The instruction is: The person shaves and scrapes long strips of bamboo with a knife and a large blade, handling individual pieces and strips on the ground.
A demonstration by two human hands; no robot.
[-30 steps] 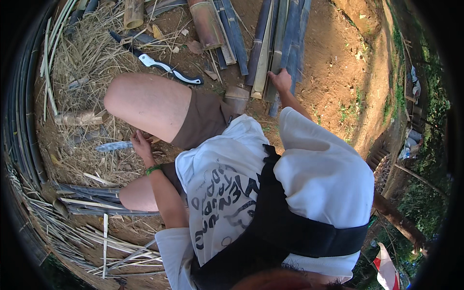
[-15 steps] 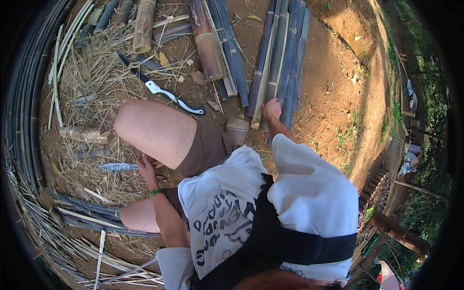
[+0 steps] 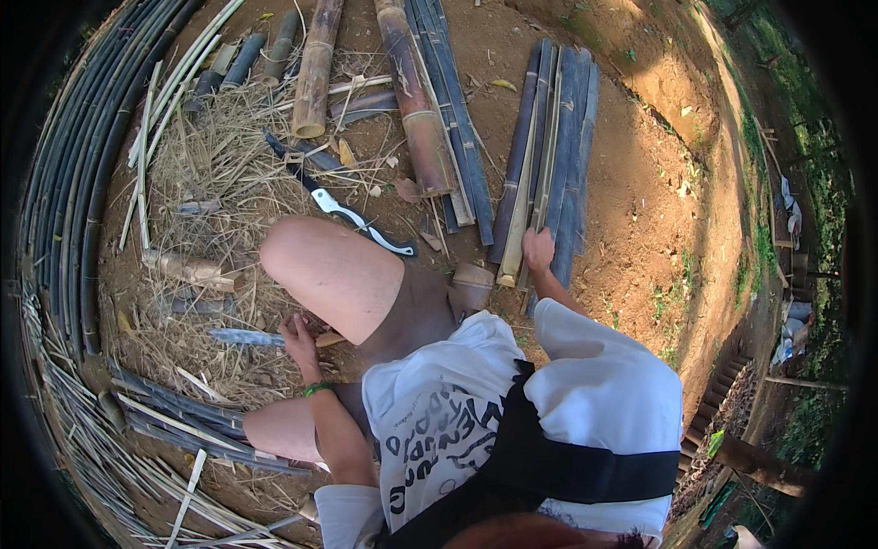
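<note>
My left hand (image 3: 298, 340) is closed at the point where the blade of a knife (image 3: 245, 338) meets its pale wooden handle. The blade points left, low over the straw beside my bent leg. To the right, my right hand (image 3: 538, 249) is curled around the near end of a split bamboo strip (image 3: 546, 197) in a row of dark strips. My fingertips are partly hidden there. A pale-edged bamboo strip (image 3: 515, 240) lies just left of this hand. A folding saw (image 3: 352, 213) with a white and black handle rests on the ground beyond my knee.
Thick bamboo poles (image 3: 422, 137) and more split strips (image 3: 450, 91) lie ahead. A short bamboo piece (image 3: 473, 285) stands by my thigh. Long dark poles (image 3: 69, 201) line the left side, with thin slivers (image 3: 119, 467) at lower left. A wooden block (image 3: 190, 269) sits in the straw.
The whole view has shifted, so the ground and my body appear lower and farther right. Both hands stay at nearly the same places beside the knife and the bamboo strips.
</note>
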